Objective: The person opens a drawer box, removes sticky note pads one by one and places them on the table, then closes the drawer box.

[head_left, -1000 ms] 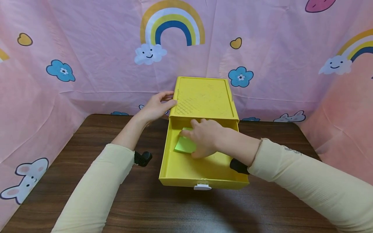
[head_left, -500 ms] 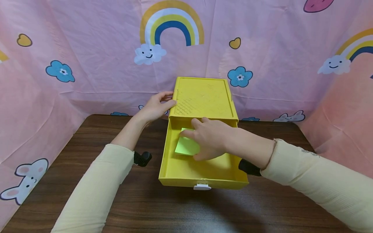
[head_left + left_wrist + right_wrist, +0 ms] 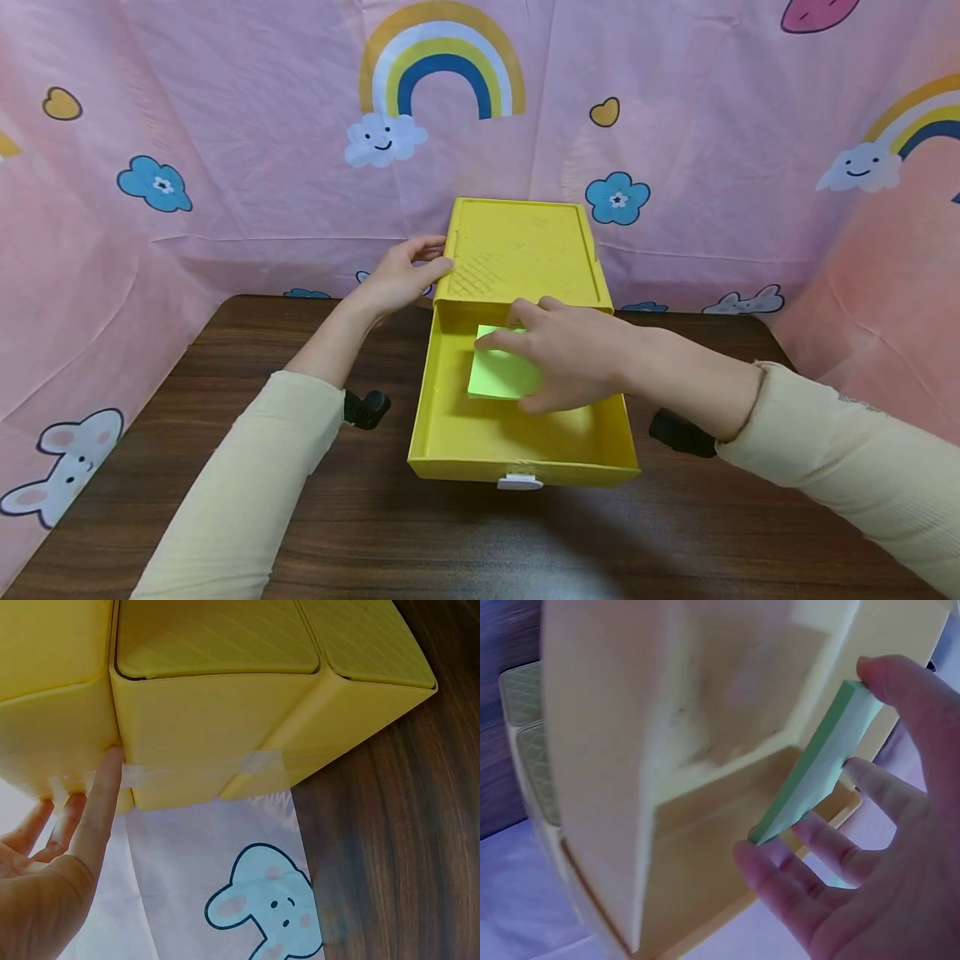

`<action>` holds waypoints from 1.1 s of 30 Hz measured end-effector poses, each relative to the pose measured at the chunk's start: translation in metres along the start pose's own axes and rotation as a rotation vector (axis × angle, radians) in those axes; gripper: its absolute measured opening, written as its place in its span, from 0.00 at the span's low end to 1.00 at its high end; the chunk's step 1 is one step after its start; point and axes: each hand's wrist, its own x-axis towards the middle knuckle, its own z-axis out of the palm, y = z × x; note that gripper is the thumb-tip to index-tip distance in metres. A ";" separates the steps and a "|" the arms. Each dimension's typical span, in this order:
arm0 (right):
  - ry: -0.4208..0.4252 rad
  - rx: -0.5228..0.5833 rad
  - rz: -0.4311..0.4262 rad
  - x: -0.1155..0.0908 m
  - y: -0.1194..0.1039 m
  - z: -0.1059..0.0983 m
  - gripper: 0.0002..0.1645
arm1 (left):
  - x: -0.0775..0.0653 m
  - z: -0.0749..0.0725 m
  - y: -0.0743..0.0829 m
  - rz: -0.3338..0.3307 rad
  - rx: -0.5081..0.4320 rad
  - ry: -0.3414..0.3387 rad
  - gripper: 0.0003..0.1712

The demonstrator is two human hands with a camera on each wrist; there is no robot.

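A yellow drawer cabinet (image 3: 525,237) stands on the table with its drawer (image 3: 465,469) pulled out toward me. My right hand (image 3: 581,354) pinches a light green sticky note pad (image 3: 501,381) by its edges over the drawer. In the right wrist view, thumb and fingertips span opposite edges of the pad (image 3: 817,761), which is raised off the drawer floor. My left hand (image 3: 393,279) touches the cabinet's left side, thumb near the top edge. Seen from the left wrist, that hand (image 3: 56,881) lays fairly straight fingers against the yellow wall.
A white handle (image 3: 521,482) sits on the drawer front. The dark wooden table (image 3: 360,517) extends around the cabinet. A pink printed cloth (image 3: 300,167) hangs close behind it and along both sides. Clear tape (image 3: 262,761) runs across the cabinet's side.
My right hand has drawn back to the right, and the sticky note pad has moved right with it, out from the drawer's left side. The left hand and cabinet stay put.
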 end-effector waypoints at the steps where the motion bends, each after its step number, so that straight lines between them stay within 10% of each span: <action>1: 0.002 0.001 0.002 -0.002 0.002 0.001 0.38 | 0.000 0.000 0.000 0.001 -0.002 -0.002 0.33; 33: 0.191 0.082 0.067 -0.072 0.063 0.004 0.41 | 0.000 0.000 0.001 -0.001 0.028 -0.002 0.33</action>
